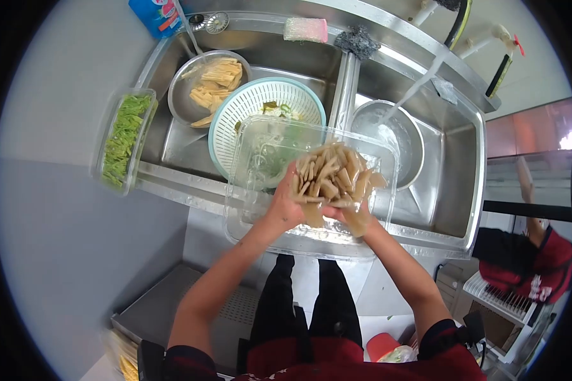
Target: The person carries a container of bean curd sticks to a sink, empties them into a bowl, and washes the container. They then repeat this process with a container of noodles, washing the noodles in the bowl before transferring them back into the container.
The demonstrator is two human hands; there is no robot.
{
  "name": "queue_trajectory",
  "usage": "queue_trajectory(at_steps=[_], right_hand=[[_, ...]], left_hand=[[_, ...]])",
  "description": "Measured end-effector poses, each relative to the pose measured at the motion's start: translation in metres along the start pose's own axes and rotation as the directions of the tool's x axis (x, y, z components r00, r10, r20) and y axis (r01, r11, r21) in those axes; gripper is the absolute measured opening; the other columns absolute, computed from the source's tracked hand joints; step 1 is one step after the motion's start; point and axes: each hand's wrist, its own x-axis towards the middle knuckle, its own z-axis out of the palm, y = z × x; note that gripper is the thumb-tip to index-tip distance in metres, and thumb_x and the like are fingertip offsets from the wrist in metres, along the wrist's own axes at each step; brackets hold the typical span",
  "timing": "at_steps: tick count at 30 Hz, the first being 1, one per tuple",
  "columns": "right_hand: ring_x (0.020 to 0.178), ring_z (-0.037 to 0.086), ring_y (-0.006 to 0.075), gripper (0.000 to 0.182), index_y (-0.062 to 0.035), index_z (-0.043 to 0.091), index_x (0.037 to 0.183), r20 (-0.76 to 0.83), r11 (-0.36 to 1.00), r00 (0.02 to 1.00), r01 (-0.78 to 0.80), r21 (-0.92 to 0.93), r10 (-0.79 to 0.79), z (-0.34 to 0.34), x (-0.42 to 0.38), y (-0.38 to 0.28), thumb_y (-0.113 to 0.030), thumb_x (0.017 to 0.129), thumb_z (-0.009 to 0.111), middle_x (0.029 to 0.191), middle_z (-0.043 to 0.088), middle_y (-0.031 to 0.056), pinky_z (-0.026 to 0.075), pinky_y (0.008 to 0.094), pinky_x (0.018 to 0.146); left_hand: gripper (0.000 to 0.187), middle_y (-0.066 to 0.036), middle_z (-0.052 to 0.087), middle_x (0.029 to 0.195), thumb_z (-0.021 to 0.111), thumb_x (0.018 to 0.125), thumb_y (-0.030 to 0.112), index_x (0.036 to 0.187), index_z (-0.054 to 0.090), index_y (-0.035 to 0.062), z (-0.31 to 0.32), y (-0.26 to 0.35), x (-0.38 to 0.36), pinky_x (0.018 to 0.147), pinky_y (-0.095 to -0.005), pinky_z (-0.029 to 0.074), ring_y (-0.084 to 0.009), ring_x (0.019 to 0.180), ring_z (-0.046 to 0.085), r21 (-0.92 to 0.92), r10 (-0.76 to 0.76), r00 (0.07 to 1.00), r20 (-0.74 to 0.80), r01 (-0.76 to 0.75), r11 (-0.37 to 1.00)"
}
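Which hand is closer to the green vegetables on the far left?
Left. The left hand is to the right of the green vegetables, holding the brown strips; the right hand is farther right, on the strips' other side.

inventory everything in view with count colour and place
sink: 1, silver, centre
tub: 1, transparent, over sink's front edge
strips: many, brown, above tub
colander: 1, white and pale blue, left in sink
food pieces: several, green and whitish, inside colander
bowls: 2, silver, sink left and right
sticks: many, pale yellow, left bowl
box: 1, transparent, left of sink
greens: many, green, inside box
sponge: 1, pink and white, behind sink
scourer: 1, dark grey, behind sink
strainers: 2, metallic, behind sink
pouch: 1, blue, top left
tap handle: 1, red, upper right
figure: 1, dark red, right edge
legs: 2, black, below tub
left grip and right grip: 2, bare, holding strips
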Motion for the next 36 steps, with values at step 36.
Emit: queue_trajectory(at_steps=[36], right_hand=[[0.079,0.055,0.0354,0.040,0.0058,0.038,0.104,-0.644,0.595,0.725,-0.413,-0.690,-0.244,-0.025,-0.091,-0.057,-0.023,0.078,0.049,0.082,0.056,0.0236,0.042,0.0392,0.069]], left_hand=[[0.024,-0.019,0.052,0.081,0.045,0.081,0.019,0.097,0.047,0.0011,-0.132,0.009,-0.056,0.068,-0.0411,0.039,-0.0352,0.078,0.051,0.350,-0.590,0.765,-0.260,0.644,0.680]])
